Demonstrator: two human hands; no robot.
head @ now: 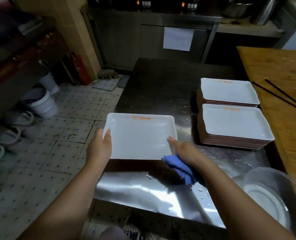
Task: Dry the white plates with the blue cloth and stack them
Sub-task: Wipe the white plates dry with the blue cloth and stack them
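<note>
Stacks [230, 110] right of held plate [140, 137]

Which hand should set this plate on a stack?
Right, probably. The right hand grips the plate on the side nearer the two stacks; it also holds the blue cloth. Left hand is farther.

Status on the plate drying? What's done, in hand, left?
Done: two stacks of white plates, far stack and near stack, sit on the steel counter.
In hand: one white plate held by left hand and right hand, which also holds the blue cloth.
Left: stack it; further undried plates not identifiable.
</note>
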